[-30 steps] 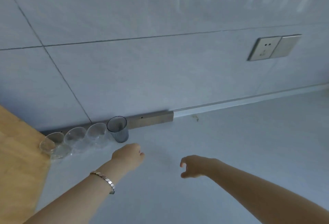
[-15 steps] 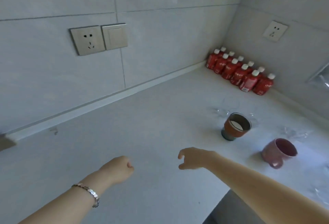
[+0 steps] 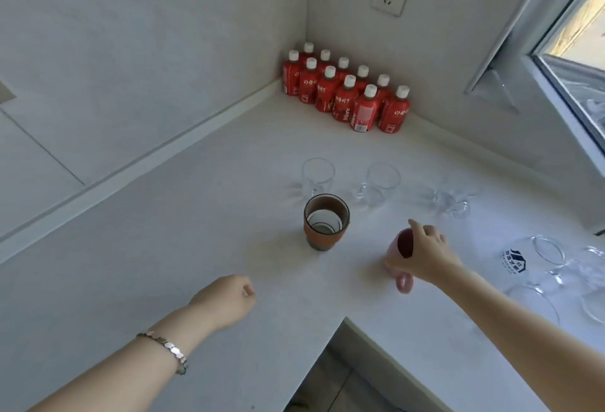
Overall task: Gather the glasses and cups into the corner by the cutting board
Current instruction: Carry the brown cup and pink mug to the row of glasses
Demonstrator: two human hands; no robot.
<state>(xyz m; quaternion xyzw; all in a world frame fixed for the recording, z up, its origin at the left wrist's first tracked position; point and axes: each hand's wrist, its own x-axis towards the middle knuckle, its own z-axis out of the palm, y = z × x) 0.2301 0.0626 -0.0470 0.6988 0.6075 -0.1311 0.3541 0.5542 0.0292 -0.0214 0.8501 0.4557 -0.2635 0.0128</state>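
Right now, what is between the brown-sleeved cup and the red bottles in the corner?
In the head view, a clear glass stands just behind the brown-sleeved cup; past it, bare countertop runs to the red bottles.

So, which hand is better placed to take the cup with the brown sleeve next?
Left, I think. The left hand holds nothing and the cup with the brown sleeve stands just ahead of it, while the right hand grips the pink mug.

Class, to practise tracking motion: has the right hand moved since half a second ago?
Yes. The right hand went from left of the brown-sleeved cup to its right, and now grips the pink mug.
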